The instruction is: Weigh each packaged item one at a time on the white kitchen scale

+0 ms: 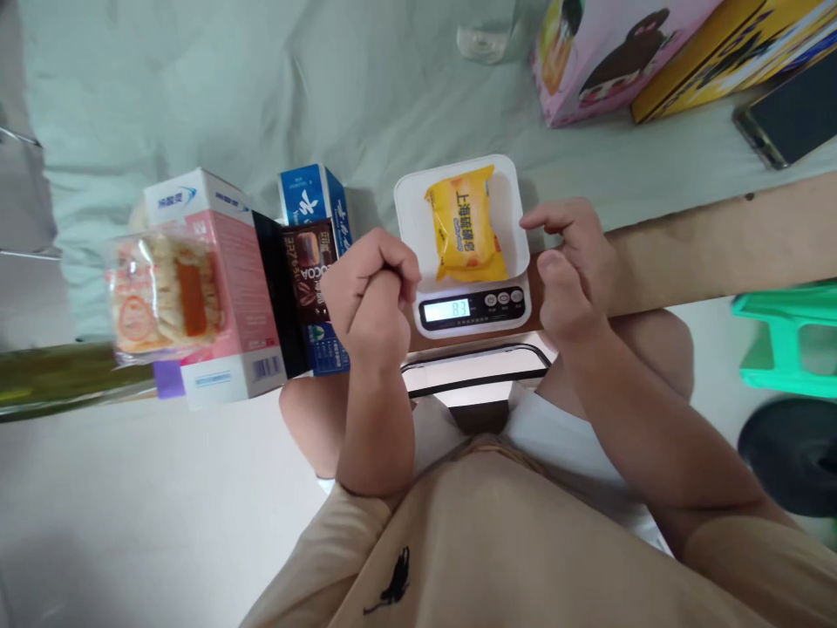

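Observation:
A yellow snack packet lies on the white plate of a small kitchen scale; its display reads 83. My left hand hovers just left of the scale, fingers curled into a loose fist with nothing in it. To the right of the scale is my right hand, fingers bent and apart, holding nothing, with the fingertips close to the plate's right edge.
Left of my left hand stand a brown cocoa packet, a blue-and-white carton, a pink-and-white box and a clear pack of biscuits. A pink box, yellow box and phone lie far right. A green stool stands beside me.

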